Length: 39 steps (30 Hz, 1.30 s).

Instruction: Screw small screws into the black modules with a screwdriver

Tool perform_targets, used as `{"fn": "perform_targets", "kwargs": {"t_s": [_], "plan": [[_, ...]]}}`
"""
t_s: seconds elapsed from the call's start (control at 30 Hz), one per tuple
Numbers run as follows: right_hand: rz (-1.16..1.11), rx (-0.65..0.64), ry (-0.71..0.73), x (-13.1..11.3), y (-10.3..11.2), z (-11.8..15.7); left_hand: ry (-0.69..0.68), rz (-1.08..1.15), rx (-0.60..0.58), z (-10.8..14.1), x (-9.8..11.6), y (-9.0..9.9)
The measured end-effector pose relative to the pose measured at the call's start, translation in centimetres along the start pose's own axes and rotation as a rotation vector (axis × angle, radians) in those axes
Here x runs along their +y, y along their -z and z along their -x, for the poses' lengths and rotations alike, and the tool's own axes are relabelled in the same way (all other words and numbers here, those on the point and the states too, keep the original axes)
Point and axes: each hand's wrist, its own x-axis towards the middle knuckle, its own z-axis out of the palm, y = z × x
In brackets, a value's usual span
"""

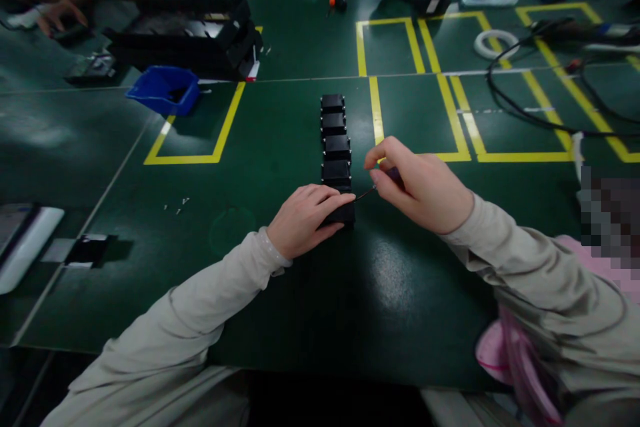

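Several black box-shaped parts (336,145) stand in a straight row on the green table, with small shiny screw heads along their sides. At the near end of the row, my left hand (310,217) is closed round the nearest black block (345,215), thumb on the near side and fingers over the top. My right hand (420,183) grips the dark handle of a screwdriver (394,175). Its thin shaft slants down to the left, and the tip meets the right side of the block by my left fingertips. The exact contact point is hidden.
Loose small screws (179,205) lie to the left. Beyond them are a blue bin (167,90) and stacked black trays (185,40). Another person's hand (63,13) is at the upper left. A black cable (510,103) and a white tape ring (496,44) lie at the right.
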Motion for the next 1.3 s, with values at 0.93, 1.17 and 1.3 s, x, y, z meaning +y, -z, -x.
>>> {"fn": "perform_targets", "kwargs": {"t_s": [0.93, 1.17, 1.3], "plan": [[-0.254, 0.101, 0.041, 1.7, -1.0, 1.2, 0.053, 0.204, -0.109, -0.2, 0.4, 1.1], [-0.418, 0.156, -0.128, 2.2, -2.3, 4.1, 0.022, 0.153, -0.037, -0.7, 1.0, 0.7], [-0.545, 0.164, -0.202, 2.9, -3.3, 4.3, 0.028, 0.07, 0.006, -1.4, 1.5, 0.1]]}}
